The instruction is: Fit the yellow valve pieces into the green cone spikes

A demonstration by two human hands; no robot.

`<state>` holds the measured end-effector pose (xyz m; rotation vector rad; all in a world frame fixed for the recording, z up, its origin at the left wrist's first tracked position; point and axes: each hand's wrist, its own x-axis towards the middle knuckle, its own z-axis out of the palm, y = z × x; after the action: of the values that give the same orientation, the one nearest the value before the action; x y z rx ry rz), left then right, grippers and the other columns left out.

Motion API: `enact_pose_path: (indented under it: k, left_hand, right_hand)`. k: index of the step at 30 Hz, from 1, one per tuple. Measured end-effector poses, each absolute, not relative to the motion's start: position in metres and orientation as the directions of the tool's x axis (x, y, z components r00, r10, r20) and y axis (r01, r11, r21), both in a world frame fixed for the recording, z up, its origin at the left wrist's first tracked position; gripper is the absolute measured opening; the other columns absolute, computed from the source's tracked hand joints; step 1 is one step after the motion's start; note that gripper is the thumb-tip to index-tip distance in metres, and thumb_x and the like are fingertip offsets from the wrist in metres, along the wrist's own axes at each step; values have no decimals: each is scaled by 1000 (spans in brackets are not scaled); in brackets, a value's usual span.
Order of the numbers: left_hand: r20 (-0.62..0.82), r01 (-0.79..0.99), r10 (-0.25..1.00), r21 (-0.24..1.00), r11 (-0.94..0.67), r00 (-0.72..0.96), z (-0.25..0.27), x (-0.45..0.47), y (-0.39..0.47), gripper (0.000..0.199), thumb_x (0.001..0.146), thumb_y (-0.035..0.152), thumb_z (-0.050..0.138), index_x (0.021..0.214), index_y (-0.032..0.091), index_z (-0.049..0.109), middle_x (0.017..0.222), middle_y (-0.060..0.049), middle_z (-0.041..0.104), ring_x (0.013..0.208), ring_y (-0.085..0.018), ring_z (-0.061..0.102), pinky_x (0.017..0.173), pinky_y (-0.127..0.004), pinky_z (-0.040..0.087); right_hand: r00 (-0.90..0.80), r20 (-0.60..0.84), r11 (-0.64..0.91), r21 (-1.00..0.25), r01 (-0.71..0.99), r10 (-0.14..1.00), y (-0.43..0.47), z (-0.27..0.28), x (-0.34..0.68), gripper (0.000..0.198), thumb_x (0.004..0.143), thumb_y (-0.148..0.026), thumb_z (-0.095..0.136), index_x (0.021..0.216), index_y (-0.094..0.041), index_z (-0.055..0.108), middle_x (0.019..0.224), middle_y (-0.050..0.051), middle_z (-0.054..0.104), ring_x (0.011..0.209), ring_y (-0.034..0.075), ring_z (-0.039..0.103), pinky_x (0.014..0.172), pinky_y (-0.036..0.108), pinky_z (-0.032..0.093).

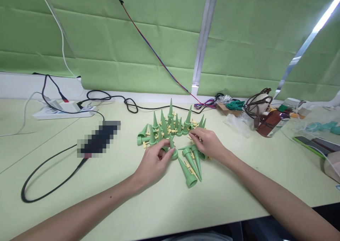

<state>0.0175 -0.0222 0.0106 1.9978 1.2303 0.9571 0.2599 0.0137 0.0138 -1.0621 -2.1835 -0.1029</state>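
My left hand [154,159] has its thumb and forefinger around an upright green plastic cone spike [171,146] with a wide collar at its base. To the right, my right hand [208,143] is closed in a pinch, and whatever is between its fingertips is too small to make out. Behind both hands stand several green cone spikes [155,120], point up, with small yellow plastic pieces [174,130] scattered among them. Closer to me a green cone spike [188,173] lies on its side, its open round end toward me. More spikes lie partly under my right hand.
On the left are a pixelated dark device [99,138] with a looped black cable and a white power strip [63,110]. At right are a brown bottle [275,122], clear plastic wrap [237,124], brown straps [256,108] and a green-edged phone [316,145]. Green blinds hang behind the table.
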Motion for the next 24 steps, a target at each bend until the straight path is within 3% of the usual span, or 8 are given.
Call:
enact_pose_path:
  k: [6,12,16,20,24]
  left_hand:
    - [271,478,910,783,-398,315,9,17,-22,29,97,44,50,110,19,59,76,-3,65,59,-15,60,51,-24,41]
    - [281,489,910,773,-403,305,8,17,-22,30,98,43,49,116,19,57,95,-7,69,58,-14,59,51,-25,43]
    - [277,530,901,735,-422,333,7,17,-20,28,98,41,48,113,19,58,80,-3,66,51,-12,52,48,-24,37]
    - [308,560,887,691,-457,344,8,17,-19,24,97,38,49,104,19,60,59,4,55,45,-11,42,47,-23,30]
    - [339,564,880,676,-474,333,8,17,-20,25,97,37,49,106,18,61,55,5,50,44,-11,40,47,-23,28]
  right_hand:
    - [-391,535,573,-227,788,749,19,12,262,17,100,-20,48,101,-17,65,91,7,69,80,19,64,72,29,48]
    - [-419,515,581,-203,788,748,19,11,260,19,101,-22,48,99,-16,66,92,9,69,89,22,64,80,33,49]
    - [-409,508,571,-214,792,758,18,12,260,19,101,-23,49,100,-16,67,94,9,69,90,22,64,81,34,49]
    - [-408,504,566,-209,798,762,18,14,261,16,99,-19,51,98,-16,67,93,8,69,88,22,64,78,32,49]
    - [-410,496,559,-197,805,765,20,16,265,16,97,-13,52,93,-17,66,90,7,70,84,21,65,75,30,47]
